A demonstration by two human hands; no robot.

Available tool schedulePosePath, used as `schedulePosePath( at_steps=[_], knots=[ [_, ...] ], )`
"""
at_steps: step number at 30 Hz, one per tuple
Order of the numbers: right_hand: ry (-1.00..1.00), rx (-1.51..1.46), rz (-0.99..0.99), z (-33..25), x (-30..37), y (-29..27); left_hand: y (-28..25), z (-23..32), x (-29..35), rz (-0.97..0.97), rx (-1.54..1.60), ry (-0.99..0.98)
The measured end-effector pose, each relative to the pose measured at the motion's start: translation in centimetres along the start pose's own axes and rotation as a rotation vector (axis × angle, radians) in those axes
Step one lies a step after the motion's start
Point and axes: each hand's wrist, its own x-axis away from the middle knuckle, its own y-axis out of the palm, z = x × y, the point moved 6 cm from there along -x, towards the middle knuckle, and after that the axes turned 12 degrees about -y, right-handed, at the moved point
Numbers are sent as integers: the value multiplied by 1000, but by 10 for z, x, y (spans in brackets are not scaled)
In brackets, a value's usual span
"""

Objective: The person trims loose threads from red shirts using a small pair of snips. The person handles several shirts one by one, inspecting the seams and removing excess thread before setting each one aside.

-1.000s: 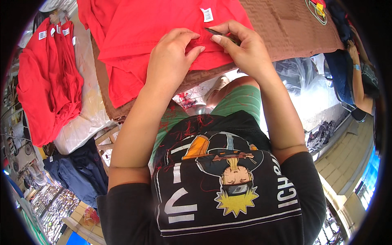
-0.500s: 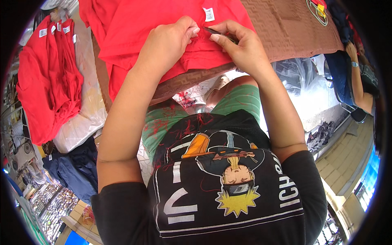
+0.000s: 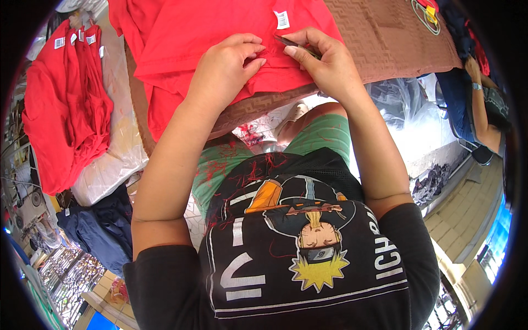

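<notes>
A red garment (image 3: 181,49) with a white tag lies on the brown-covered table in front of me. On its near part rests my left hand (image 3: 228,66), with thumb and forefinger apart and a gap between them; some fingers are curled out of sight. Just to the right, my right hand (image 3: 330,60) is closed around dark, slim thread snips (image 3: 286,41), whose tip points left toward the left hand. Most of the snips' body is hidden by the fingers.
More tagged red garments (image 3: 66,110) hang over a plastic-wrapped stack (image 3: 118,159) at left, above dark blue cloth (image 3: 102,225). Red thread scraps (image 3: 253,170) lie on my lap. The brown table cover (image 3: 396,44) stretches right, where another person's arm (image 3: 483,110) shows.
My left hand has opened its pinch and shifted slightly down and left. The red garment's left side has moved a little. My right hand stays nearly still with the snips.
</notes>
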Motion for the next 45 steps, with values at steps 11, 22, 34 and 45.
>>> schedulePosePath(
  at_steps=[11, 22, 34, 45],
  knots=[
    [16, 4, 1, 1, 0, -1, -6, 7, -7, 48, -184, 79],
    [-114, 23, 55, -6, 3, 0, -9, 11, -21, -57, -229, 39],
    [-330, 327, 23, -30, 3, 11, -9, 13, -22, -53, -210, 30],
    [-313, 390, 15, -53, 6, -35, -103, 65, 26, -468, 262, 150]
  ],
)
